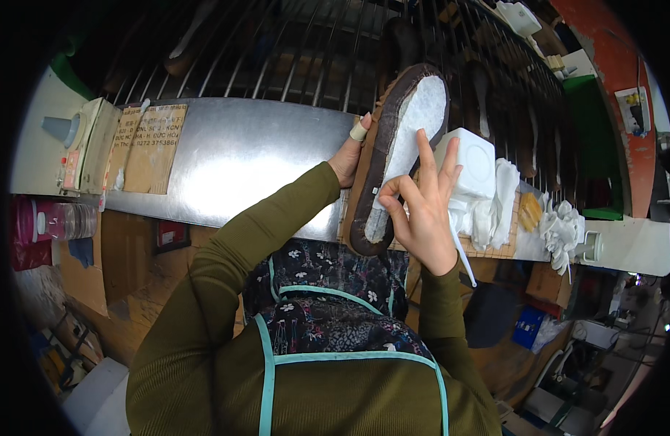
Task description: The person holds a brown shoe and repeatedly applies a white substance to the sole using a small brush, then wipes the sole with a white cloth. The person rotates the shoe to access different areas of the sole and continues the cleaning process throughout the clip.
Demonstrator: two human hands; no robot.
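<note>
A brown shoe upper, bottom side up with a white insole showing, is tilted over the metal table, its toe pointing away from me. My left hand grips its left side, with tape around the thumb. Over the heel half is my right hand, thumb and index finger pinched together and the other fingers stretched out. A tiny white bit shows by the pinch; whether the fingertips hold it is not clear. The palm side of my left hand is hidden.
A white square container stands just right of my right hand, with white gloves beside it. Cardboard lies on the metal tabletop at left. Beyond runs a rack of metal rods bearing several dark shoes.
</note>
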